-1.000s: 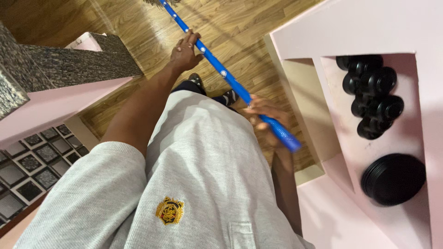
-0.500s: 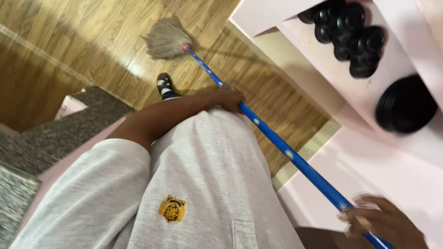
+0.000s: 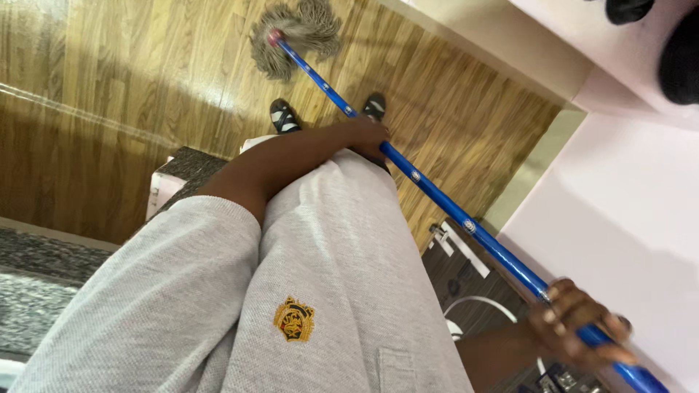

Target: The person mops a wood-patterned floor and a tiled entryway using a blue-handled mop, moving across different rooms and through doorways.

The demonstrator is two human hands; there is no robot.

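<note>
Blue mop handle (image 3: 437, 196) held in both hands, running as one long diagonal from lower right up to upper left. Left hand (image 3: 366, 137) closed round the handle about midway along, low against the grey shirt (image 3: 291, 291). Right hand (image 3: 579, 324) wrapped round the handle near its upper end, at the lower right edge of the view, fingers (image 3: 561, 314) curled over the top of the pole. Both grips shut tight on the handle, well apart from each other along it.

Grey string mop head (image 3: 298, 33) at the far end, flat on the wooden floor (image 3: 109, 87), splayed out beyond the two dark shoes (image 3: 284, 116). From either grip, mop head lying forward and to the left, straight down the line of the pole; left hand clearly the nearer of the two, right hand at the far end and higher. Handle passing between the shoes and over the right side of the body.

To the right, a pale pink counter (image 3: 619, 211) with dark round objects (image 3: 681, 58) on it, only partly in view. To the left, a dark speckled ledge (image 3: 44, 262).
</note>
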